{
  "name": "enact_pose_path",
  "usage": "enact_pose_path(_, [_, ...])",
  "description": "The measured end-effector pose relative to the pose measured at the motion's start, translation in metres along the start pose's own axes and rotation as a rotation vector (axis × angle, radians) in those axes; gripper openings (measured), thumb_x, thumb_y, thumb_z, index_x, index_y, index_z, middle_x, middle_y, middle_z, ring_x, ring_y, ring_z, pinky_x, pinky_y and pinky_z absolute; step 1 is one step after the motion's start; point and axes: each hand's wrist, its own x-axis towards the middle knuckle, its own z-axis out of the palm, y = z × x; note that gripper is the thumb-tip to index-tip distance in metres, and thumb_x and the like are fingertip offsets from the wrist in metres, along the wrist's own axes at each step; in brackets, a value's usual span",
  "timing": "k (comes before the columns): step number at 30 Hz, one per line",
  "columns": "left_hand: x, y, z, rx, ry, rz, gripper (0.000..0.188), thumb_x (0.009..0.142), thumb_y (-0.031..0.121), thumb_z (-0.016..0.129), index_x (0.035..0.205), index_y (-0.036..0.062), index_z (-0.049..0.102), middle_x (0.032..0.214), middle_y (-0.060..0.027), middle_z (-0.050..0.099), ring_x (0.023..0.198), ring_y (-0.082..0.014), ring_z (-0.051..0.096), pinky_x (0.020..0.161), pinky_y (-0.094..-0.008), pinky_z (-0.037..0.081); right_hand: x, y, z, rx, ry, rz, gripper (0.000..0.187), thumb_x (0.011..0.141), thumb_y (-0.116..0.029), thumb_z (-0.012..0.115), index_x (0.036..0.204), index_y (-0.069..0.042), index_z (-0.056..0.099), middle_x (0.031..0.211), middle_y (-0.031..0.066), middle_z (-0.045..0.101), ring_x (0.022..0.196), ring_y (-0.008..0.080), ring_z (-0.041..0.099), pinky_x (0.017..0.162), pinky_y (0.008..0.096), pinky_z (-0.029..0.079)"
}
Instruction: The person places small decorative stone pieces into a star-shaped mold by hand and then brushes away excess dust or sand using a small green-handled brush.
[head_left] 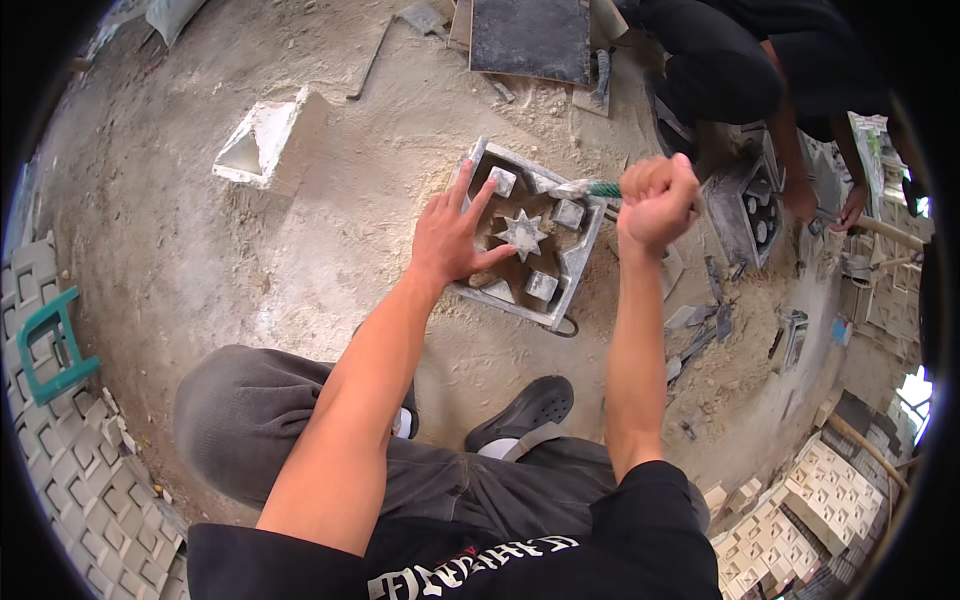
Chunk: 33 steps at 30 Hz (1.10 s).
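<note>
Clenching a green-handled tool [604, 189], the right hand [657, 204] pointed its long axis leftward over the right corner of the grey mould [582, 267]; the left hand [445, 237], nearer, lay splayed and unclenched across the mould's left side.

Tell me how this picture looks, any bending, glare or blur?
Head view: black surrounds the rounded image, and the stacked tiles at left follow a curve; head view: a bright patch near the right rim is washed out to white; head view: the metal mould and the left hand look fairly sharp, without obvious blur.
</note>
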Motion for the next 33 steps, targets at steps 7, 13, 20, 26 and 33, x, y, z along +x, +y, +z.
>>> enact_pose_path(7, [0.002, 0.0, 0.004, 0.02, 0.05, 0.009, 0.093, 0.067, 0.067, 0.07, 0.142, 0.0191, 0.043, 0.152, -0.0177, 0.029, 0.103, -0.0358, 0.057, 0.09, -0.0416, 0.046, -0.026, 0.029, -0.001, -0.058, -0.047, -0.127, 0.045, 0.095, -0.013, 0.039, 0.051, -0.007, 0.032, 0.046, 0.0016, 0.038, 0.04, 0.0081, 0.033, 0.037, 0.0251, 0.026])
enact_pose_path(13, [-0.004, -0.003, 0.0, 0.021, 0.008, -0.027, 0.093, 0.067, 0.067, 0.069, 0.142, 0.0189, 0.043, 0.151, -0.0182, 0.029, 0.104, -0.0359, 0.057, 0.09, -0.0418, 0.046, -0.028, 0.048, 0.006, -0.184, -0.105, -0.076, 0.044, 0.095, -0.013, 0.041, 0.052, -0.006, 0.033, 0.047, 0.0014, 0.036, 0.04, 0.0096, 0.031, 0.041, 0.0264, 0.027])
enact_pose_path(20, [0.001, 0.006, 0.004, 0.009, 0.025, 0.003, 0.093, 0.067, 0.066, 0.07, 0.142, 0.0184, 0.043, 0.151, -0.0183, 0.029, 0.098, -0.0342, 0.059, 0.088, -0.0408, 0.046, -0.029, 0.061, -0.005, -0.126, -0.04, 0.054, 0.044, 0.095, -0.016, 0.045, 0.053, -0.007, 0.033, 0.048, 0.001, 0.036, 0.041, 0.008, 0.031, 0.04, 0.0261, 0.024])
enact_pose_path(26, [-0.002, -0.004, 0.003, -0.002, 0.028, -0.009, 0.092, 0.068, 0.065, 0.07, 0.142, 0.0173, 0.043, 0.151, -0.019, 0.029, 0.093, -0.0346, 0.06, 0.085, -0.0401, 0.048, -0.019, 0.024, -0.007, 0.014, -0.231, -0.039, 0.042, 0.095, -0.011, 0.04, 0.054, -0.007, 0.032, 0.049, 0.0014, 0.036, 0.041, 0.0078, 0.029, 0.039, 0.0254, 0.021])
enact_pose_path(33, [0.002, 0.003, -0.001, 0.007, -0.03, -0.012, 0.094, 0.069, 0.066, 0.07, 0.142, 0.014, 0.042, 0.151, -0.021, 0.028, 0.099, -0.0371, 0.061, 0.086, -0.0415, 0.049, -0.013, 0.041, -0.023, -0.023, -0.441, 0.13, 0.044, 0.096, -0.013, 0.04, 0.054, -0.006, 0.029, 0.048, 0.0018, 0.033, 0.039, 0.0089, 0.025, 0.039, 0.0272, 0.02])
